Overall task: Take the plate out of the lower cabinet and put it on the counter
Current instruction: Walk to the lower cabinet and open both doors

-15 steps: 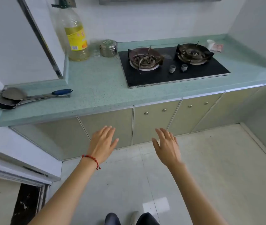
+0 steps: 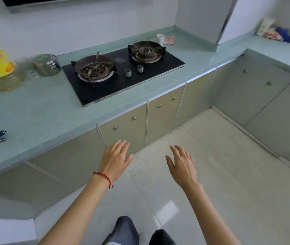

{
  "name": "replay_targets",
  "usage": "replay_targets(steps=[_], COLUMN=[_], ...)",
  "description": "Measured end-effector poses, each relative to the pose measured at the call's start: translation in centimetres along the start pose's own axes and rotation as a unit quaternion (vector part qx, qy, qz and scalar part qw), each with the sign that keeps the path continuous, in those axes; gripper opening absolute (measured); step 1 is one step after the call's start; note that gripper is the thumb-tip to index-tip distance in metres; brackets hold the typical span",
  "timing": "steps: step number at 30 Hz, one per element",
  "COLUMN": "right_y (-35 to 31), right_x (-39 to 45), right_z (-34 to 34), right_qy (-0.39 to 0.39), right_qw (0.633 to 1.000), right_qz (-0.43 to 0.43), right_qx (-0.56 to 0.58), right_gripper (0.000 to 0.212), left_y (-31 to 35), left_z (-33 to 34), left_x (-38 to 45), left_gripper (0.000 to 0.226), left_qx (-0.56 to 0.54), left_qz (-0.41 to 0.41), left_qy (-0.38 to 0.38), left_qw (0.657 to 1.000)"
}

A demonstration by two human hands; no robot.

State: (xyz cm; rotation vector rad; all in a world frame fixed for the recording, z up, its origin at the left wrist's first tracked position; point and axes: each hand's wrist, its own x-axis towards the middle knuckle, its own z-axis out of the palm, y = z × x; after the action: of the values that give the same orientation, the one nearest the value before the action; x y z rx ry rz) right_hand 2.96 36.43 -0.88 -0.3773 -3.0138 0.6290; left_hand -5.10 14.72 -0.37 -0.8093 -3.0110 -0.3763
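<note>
Both empty hands, left hand [image 2: 114,160] and right hand [image 2: 182,164], face closed cabinet doors [image 2: 124,131]

Speckled matt counter [image 2: 40,110], glossy black glass hob [image 2: 123,82], shiny tiled floor [image 2: 211,174].

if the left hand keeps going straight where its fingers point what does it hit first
Most likely the closed cabinet door under the stove, below its two round knobs. The open left hand points up at that panel with nothing visible between, though depth from this head view is uncertain.
</note>
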Motion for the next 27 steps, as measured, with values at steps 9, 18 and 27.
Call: replay_targets(steps=[9, 18, 27], right_y=[5.1, 8.1, 11.4], right_x=[-1.6, -2.6, -2.9], right_z=[-0.7, -1.2, -1.7], right_qy=[0.042, 0.093, 0.135], right_qw=[0.985, 0.945, 0.912], right_qz=[0.167, 0.313, 0.388], right_qx=[0.016, 0.019, 0.024], right_gripper=[0.043, 0.044, 0.043], left_y=[5.4, 9.5, 14.8], left_z=[2.4, 6.3, 9.6], left_x=[6.6, 12.6, 17.2], left_gripper=[0.044, 0.040, 0.046], left_qx=[-0.008, -0.026, -0.011], left_qz=[0.147, 0.289, 0.370], left_qy=[-0.054, -0.101, -0.151], left_qw=[0.988, 0.952, 0.917])
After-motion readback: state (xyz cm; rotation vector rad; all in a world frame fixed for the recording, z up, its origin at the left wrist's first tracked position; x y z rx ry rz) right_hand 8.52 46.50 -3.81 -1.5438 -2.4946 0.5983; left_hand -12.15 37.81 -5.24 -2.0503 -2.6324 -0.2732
